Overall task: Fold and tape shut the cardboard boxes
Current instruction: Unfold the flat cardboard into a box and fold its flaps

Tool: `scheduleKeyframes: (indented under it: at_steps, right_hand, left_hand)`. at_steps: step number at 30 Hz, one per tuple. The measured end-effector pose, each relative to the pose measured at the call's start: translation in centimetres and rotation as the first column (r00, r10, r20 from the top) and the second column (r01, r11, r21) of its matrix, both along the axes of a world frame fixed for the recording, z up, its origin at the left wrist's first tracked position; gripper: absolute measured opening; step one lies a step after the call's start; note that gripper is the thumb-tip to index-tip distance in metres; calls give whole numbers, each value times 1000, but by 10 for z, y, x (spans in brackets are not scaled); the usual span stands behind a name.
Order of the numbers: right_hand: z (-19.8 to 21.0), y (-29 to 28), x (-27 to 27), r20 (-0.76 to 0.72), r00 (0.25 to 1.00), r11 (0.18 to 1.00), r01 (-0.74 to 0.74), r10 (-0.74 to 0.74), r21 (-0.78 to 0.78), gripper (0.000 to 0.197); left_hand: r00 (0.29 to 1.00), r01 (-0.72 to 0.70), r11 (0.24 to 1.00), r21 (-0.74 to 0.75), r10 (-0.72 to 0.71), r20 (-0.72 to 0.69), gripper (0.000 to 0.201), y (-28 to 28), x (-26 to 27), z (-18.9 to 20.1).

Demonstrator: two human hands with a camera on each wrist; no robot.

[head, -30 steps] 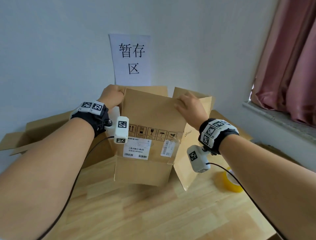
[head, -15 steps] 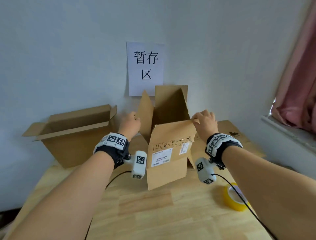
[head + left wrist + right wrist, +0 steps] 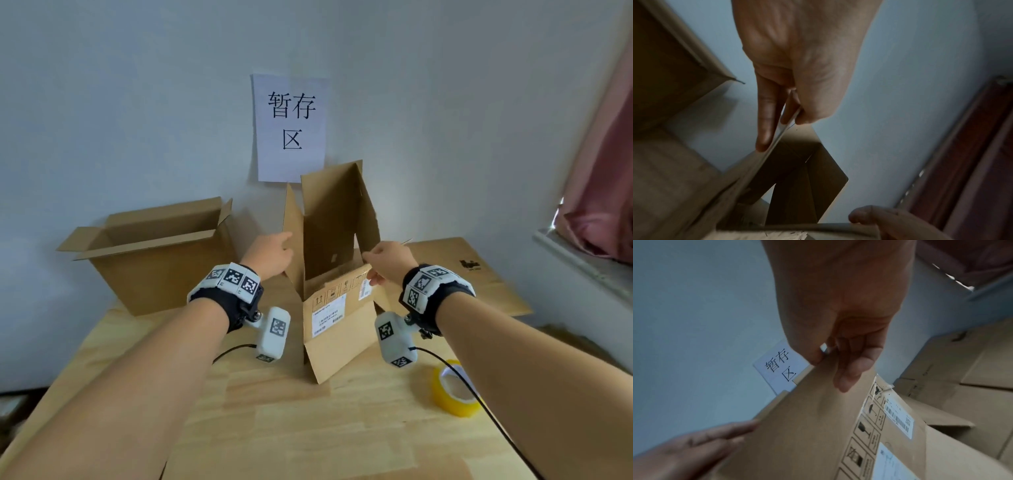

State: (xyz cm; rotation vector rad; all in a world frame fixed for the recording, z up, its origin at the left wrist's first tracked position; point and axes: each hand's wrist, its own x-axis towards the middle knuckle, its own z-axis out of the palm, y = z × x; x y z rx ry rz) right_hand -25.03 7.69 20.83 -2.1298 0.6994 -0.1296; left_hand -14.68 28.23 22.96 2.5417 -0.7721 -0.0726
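Note:
A brown cardboard box (image 3: 337,329) with shipping labels stands upright mid-table, its top flaps raised. My left hand (image 3: 274,255) is at its left flap (image 3: 293,240); in the left wrist view the left hand (image 3: 785,123) pinches that flap's edge (image 3: 764,162) between thumb and fingers. My right hand (image 3: 373,270) holds the right corner of the near flap. The right wrist view shows the right hand (image 3: 828,368) with its thumb behind the labelled panel (image 3: 807,418) and its fingers on the front. A yellow tape roll (image 3: 452,389) lies on the table to the right, under my right forearm.
A second open cardboard box (image 3: 154,260) lies on its side at the back left. Flattened cardboard (image 3: 472,274) lies at the back right against the wall. A paper sign (image 3: 291,126) hangs on the wall. The wooden table (image 3: 274,428) extends toward me.
The box has moved away from me and down toward the table, and its flaps have spread open. My hands have shifted from its top edge to the left flap and the near flap's corner.

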Motion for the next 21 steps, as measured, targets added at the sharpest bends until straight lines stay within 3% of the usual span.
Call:
scheduleKeyframes:
  at_steps: [1,3,5,7,10,12,15,19,21]
  right_hand:
    - [-1,-4,-1,19,999,996,24,-26,89,25]
    - [-3,-13,-3,26,997,991,65,-68,114,25]
    - [-6,-21,-7,-9,994,994,109,-109,-4,25]
    - [-7,-26,-14,-43,985,973,158,-167,-167,23]
    - [-9,-30,-23,29,988,966,153,-151,-206,27]
    - [-10,-28,-28,42,992,965,129,-123,-227,28]
    - [-13,-29,-29,65,992,967,119,-107,-225,29]
    - [-15,-38,-30,-54,998,996,22,-27,-82,29]
    - [-17,-41,-34,-115,993,1000,-4,4,2,26]
  left_hand:
    - [998,35,997,62,-38,49,44,-2,-2,2]
    - [989,55,987,149,-74,127,43,-4,-1,8]
    - [983,49,971,233,-89,162,52,-2,7,14]
    - [965,108,916,386,-190,180,70,-2,13,19]
    - [872,243,830,502,-413,262,100,-16,18,23]
    - [806,265,809,526,-485,340,103,-33,19,25]
    - [770,271,743,612,-549,325,91,-56,17,26]
    - [822,304,639,706,-551,145,34,-79,22,22]
    - [834,323,593,738,-546,74,26,-80,24,15]
